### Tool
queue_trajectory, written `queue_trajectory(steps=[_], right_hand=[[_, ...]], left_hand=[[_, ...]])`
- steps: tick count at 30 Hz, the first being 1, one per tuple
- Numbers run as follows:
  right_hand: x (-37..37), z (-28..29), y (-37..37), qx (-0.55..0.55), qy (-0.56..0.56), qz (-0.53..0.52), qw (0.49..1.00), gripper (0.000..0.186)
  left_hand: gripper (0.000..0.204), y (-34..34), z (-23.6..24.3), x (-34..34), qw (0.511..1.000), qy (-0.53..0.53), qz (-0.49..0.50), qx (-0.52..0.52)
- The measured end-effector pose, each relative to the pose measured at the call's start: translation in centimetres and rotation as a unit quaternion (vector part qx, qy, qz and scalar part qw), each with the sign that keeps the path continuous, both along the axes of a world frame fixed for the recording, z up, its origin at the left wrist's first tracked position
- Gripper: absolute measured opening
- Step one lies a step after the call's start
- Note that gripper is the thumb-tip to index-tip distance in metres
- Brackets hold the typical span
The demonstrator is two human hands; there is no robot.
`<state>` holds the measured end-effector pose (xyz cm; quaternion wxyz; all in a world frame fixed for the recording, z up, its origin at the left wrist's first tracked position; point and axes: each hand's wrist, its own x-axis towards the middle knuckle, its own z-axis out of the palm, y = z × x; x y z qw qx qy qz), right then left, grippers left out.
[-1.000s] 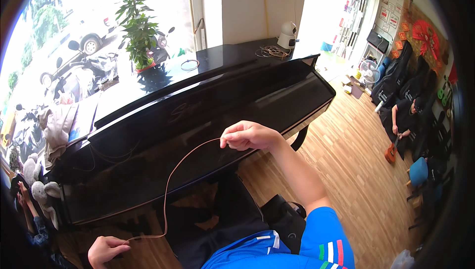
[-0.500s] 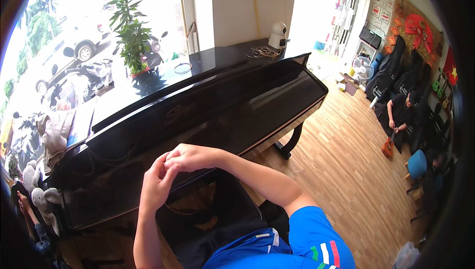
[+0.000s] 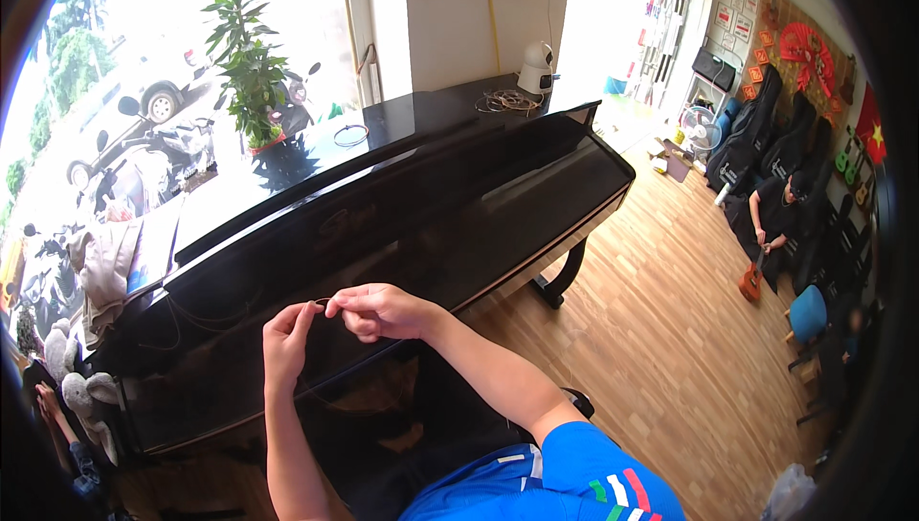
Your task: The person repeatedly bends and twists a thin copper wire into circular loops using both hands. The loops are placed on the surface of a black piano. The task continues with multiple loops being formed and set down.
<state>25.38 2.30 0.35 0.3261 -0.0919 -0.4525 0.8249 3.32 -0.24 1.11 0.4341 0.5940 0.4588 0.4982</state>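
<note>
Both hands met in front of the closed black piano [image 3: 402, 205]. The left hand [image 3: 287, 344] and the right hand [image 3: 378, 312] each had fingertips closed on a thin wire [image 3: 324, 303], pinched between them just above the piano's edge. The wire looked light, springy and thin enough to slip, so it was best gripped near its end with fingertips. Half a second earlier the hands were overlapping lower left; a second earlier they were well apart, the wire arcing between them
</note>
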Motion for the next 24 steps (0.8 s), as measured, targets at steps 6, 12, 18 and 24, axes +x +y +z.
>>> queue_trajectory(steps=[6,12,18,24], right_hand=[[0.1,1.5,-0.1,0.186,-0.16,0.035,0.969,0.022],[-0.6,0.1,0.4,-0.067,0.106,0.044,0.991,0.023],[-2.7,2.6,-0.6,-0.276,0.302,-0.21,0.888,0.027],[-4.5,3.2,-1.5,-0.024,0.098,-0.41,0.907,0.029]], left_hand=[[0.021,-0.1,-0.3,-1.2,0.998,0.016,-0.052,-0.013],[0.02,-0.1,-0.7,-0.9,0.999,-0.033,-0.02,-0.012],[0.024,-0.9,-1.2,0.7,0.992,0.069,0.04,0.094],[0.023,-3.8,1.8,2.6,0.977,0.211,-0.02,0.026]])
